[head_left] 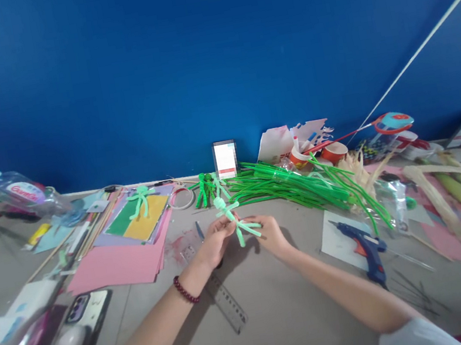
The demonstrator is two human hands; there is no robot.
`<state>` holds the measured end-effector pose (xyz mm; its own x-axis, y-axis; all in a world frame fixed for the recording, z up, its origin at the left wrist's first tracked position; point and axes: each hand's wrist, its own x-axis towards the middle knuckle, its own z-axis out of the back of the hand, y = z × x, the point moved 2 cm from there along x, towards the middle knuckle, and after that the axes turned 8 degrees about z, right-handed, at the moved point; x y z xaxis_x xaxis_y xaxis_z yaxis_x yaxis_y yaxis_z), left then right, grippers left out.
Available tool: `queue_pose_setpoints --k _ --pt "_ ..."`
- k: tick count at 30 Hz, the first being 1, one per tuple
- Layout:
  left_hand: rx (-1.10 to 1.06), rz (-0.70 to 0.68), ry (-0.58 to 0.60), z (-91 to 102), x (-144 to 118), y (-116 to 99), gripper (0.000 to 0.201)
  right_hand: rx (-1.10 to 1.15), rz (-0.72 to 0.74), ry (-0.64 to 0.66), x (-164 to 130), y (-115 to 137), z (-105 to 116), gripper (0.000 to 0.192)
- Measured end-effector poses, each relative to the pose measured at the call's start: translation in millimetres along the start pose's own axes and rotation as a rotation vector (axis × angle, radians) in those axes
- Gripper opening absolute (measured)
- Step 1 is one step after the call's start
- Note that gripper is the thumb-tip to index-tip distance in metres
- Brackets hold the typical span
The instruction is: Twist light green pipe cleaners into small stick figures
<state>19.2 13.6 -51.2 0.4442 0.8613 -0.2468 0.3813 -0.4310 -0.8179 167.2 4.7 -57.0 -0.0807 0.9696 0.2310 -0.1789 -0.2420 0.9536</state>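
One pale-green pipe-cleaner figure (228,213) is mid-frame, its middle pinched in my left hand (219,238), a leg gripped by my right hand (271,235). I seem to be shaping limbs; bending them calls for a steady left pinch.

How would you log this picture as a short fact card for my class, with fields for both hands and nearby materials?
Left hand: holds the pale green figure by its body
Left wrist: dark red bead bracelet
Right hand: at the figure's legs
Left side: pink paper
Right side: blue glue gun
Beyond hands: green stems
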Motion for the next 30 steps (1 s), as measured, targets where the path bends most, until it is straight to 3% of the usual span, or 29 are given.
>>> queue_pose_setpoints --k 5,9,13,17,23,30 --pt "0.055 -0.036 -0.022 1.5 -0.5 -4.3 0.033 0.217 -0.296 -0.115 6.2 -2.3 3.1 0.021" --pt "0.146 -0.097 0.01 1.5 -5.1 -10.8 0.028 0.347 -0.441 -0.04 6.6 5.0 6.4 0.027" --pt "0.278 -0.114 0.091 3.8 -9.7 -14.4 0.029 0.408 -0.442 0.079 5.9 20.1 10.0 0.028" --pt "0.437 -0.16 0.122 2.8 -11.2 -19.7 0.025 0.364 -0.423 0.072 8.6 25.1 16.6 0.03" --pt "0.726 -0.351 0.037 -2.8 -9.5 -29.5 0.022 0.317 -0.364 0.051 13.0 19.5 24.0 0.035" --pt "0.97 -0.522 -0.111 0.1 -4.1 -23.7 0.018 0.147 -0.258 -0.037 11.2 23.4 24.3 0.031"
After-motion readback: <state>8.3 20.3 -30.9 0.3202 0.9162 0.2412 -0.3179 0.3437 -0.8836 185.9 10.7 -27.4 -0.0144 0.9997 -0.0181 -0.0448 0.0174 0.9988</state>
